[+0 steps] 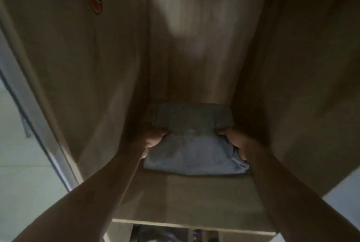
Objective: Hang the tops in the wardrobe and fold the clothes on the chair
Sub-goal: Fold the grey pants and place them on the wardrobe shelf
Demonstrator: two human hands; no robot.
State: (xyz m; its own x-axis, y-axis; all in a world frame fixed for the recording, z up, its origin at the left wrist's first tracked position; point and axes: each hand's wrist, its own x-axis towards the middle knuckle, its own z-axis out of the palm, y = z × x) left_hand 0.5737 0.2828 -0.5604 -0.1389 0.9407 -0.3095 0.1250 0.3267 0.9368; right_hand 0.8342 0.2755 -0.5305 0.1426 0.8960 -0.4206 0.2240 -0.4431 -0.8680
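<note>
A folded light-blue garment [191,155] lies deep on a wooden wardrobe shelf [194,202], in front of a folded grey garment [192,117] at the back. My left hand [153,138] grips the blue garment's left edge. At the right edge, my right hand [236,144] holds the same garment with curled fingers. Both forearms reach into the dim compartment.
Wooden side walls [87,86] close in the compartment left and right. A round fitting [95,2] sits high on the left wall. The wardrobe's metal-edged frame [39,117] runs down the left. Below the shelf front, dark items [161,234] show in a lower space.
</note>
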